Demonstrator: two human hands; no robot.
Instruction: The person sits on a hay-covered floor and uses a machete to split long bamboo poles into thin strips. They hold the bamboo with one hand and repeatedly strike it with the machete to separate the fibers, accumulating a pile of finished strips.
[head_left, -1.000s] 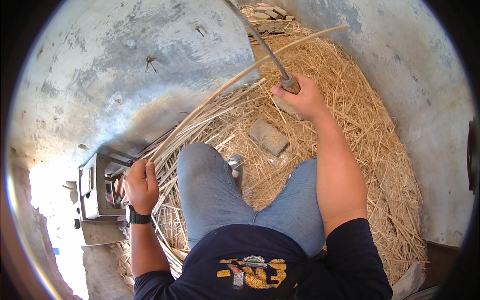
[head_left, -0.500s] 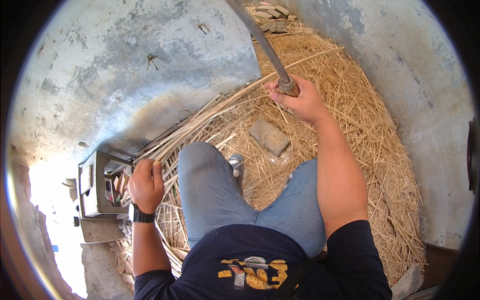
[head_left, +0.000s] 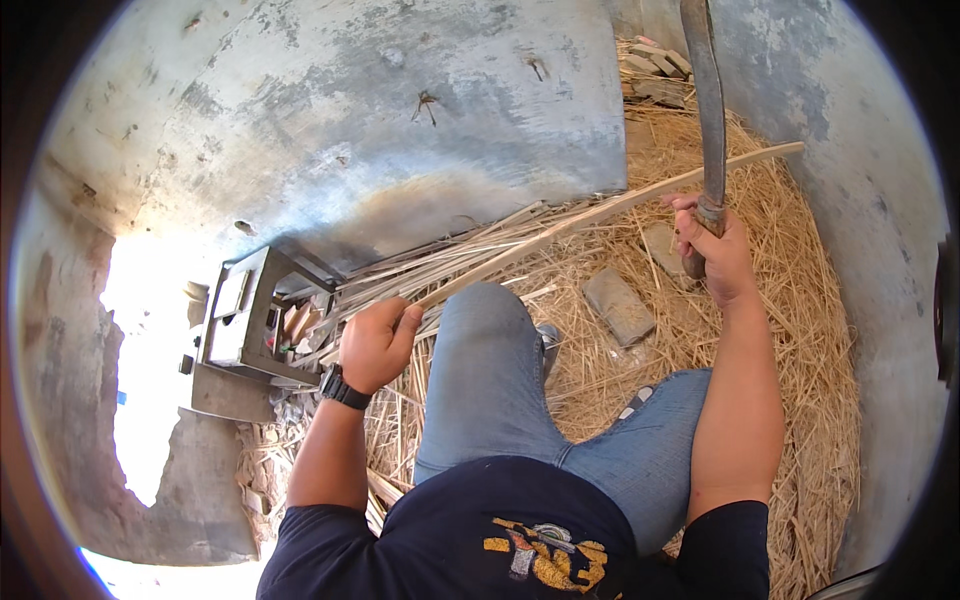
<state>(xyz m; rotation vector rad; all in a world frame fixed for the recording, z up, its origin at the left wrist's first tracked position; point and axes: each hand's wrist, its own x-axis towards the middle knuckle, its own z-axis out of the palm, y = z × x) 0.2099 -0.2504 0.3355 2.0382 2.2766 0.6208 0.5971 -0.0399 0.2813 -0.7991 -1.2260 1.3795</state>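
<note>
Head-mounted fisheye, close, facing downward

I see pale tan cane strip (head_left: 600, 210) | dark grey-brown blade (head_left: 708, 100) | straw (head_left: 800, 330) golden yellow | jeans (head_left: 490, 400) faded blue | shirt (head_left: 500, 540) navy with yellow-white print | watch (head_left: 342, 388) black | wall (head_left: 350, 110) mottled grey-blue | brick (head_left: 620, 305) grey

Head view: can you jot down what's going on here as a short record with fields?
Left hand: grips the near end of a long cane strip
Right hand: grips a long blade, pointing up
Between the knees: grey block
Ground: straw
Left side: grey metal stand
Behind: bundle of strips
</note>
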